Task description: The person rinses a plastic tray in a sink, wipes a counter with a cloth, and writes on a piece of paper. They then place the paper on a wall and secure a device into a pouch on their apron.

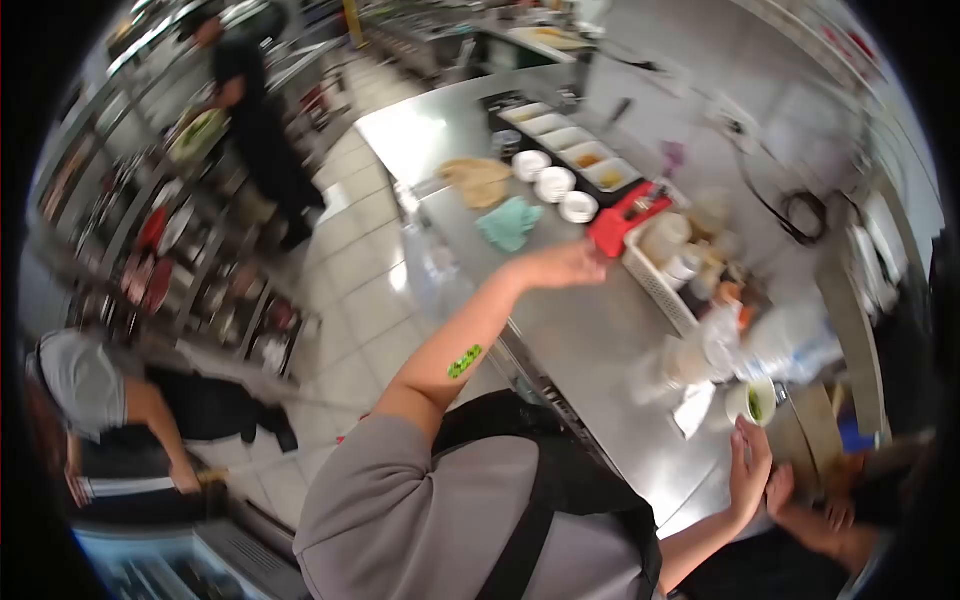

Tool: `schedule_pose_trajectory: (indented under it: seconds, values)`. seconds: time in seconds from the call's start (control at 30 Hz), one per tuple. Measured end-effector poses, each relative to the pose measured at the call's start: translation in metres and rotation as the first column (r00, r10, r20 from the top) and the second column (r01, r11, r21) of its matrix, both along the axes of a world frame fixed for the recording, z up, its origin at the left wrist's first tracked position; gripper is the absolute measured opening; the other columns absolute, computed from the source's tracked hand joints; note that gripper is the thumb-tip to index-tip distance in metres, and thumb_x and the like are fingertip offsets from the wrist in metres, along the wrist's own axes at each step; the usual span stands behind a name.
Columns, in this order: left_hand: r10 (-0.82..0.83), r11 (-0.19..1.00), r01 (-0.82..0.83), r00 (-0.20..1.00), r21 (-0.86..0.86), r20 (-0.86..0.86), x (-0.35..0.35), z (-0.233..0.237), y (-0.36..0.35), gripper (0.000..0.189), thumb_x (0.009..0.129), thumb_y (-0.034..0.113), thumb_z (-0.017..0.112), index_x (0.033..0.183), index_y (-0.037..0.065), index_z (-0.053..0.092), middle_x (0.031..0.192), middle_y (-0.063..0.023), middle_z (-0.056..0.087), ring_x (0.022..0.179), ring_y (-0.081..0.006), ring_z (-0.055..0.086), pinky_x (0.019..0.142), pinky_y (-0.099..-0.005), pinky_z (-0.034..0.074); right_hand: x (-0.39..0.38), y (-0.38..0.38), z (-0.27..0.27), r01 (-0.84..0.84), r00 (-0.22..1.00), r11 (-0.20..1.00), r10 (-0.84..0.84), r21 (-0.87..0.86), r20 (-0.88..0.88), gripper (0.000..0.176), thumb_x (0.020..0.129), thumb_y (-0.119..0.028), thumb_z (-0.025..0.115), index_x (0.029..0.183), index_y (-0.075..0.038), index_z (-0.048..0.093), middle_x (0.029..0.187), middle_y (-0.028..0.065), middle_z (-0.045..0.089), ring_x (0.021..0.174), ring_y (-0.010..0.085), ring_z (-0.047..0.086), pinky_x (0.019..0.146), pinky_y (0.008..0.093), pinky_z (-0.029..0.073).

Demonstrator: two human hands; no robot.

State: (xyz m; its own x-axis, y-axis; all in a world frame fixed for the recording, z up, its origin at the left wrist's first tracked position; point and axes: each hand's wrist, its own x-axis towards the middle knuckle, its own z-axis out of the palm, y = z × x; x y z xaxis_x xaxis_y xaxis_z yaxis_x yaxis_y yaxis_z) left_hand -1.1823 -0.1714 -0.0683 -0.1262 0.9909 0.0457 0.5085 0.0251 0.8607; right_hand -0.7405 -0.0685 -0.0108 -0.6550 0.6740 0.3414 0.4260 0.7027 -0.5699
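My left hand [575,266] reaches out over the steel counter [580,320], blurred, its fingertips close to a red object [622,224] that lies beside a white basket [655,275]. Whether its fingers hold anything, I cannot tell. A green patterned patch [465,361] shows on my left forearm. On the right, my right hand [750,465] is raised with the fingers extended, just below a white cup [756,403] with something green inside. A teal cloth [510,227] and a flat tan piece [477,182] lie left of the red object.
Another person's hand [781,490] is right beside my right hand. White bowls [554,184] and a tray of containers [570,140] stand along the wall. Bottles and jars [685,250] fill the basket. Two people [255,120] work near shelves at left.
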Motion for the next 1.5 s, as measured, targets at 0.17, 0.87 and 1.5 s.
schedule_pose_trajectory:
  seconds: [0.17,0.87,1.5]
  values:
    - [0.517,0.702,-0.687,0.673,0.187,0.529,-0.083,0.020,-0.140,0.078,0.087,0.030,0.057,0.139,-0.004,0.010,0.118,-0.0143,0.056,0.102,-0.0239,0.059,0.089,-0.0347,0.047,-0.028,0.007,-0.017,-0.081,0.986,0.960,0.117,-0.267,0.121,0.027,0.085,-0.010,0.057,0.108,0.005,0.058,0.093,0.0160,0.061,0.088,0.0227,0.059,0.079,0.0304,0.045]
    - [0.386,0.867,-0.494,0.747,0.063,0.542,-0.051,0.018,-0.142,0.042,0.093,0.019,0.051,0.127,-0.004,0.044,0.116,-0.0145,0.057,0.103,-0.0193,0.057,0.090,-0.0289,0.043,-0.035,0.003,0.096,-0.216,0.970,0.976,0.210,0.035,0.118,0.044,0.077,-0.027,0.067,0.108,0.003,0.059,0.100,0.0182,0.062,0.094,0.0332,0.058,0.083,0.0354,0.043]
    - [-0.138,0.658,0.444,0.865,0.609,-0.483,0.209,0.257,0.090,0.026,0.088,0.015,0.051,0.107,0.000,0.059,0.104,-0.0099,0.059,0.092,-0.0225,0.058,0.082,-0.0326,0.045,0.050,0.224,0.339,0.226,0.789,0.715,-0.533,0.662,0.306,0.029,0.073,-0.001,0.050,0.097,-0.007,0.065,0.089,0.0133,0.064,0.082,0.0243,0.060,0.075,0.0344,0.046]
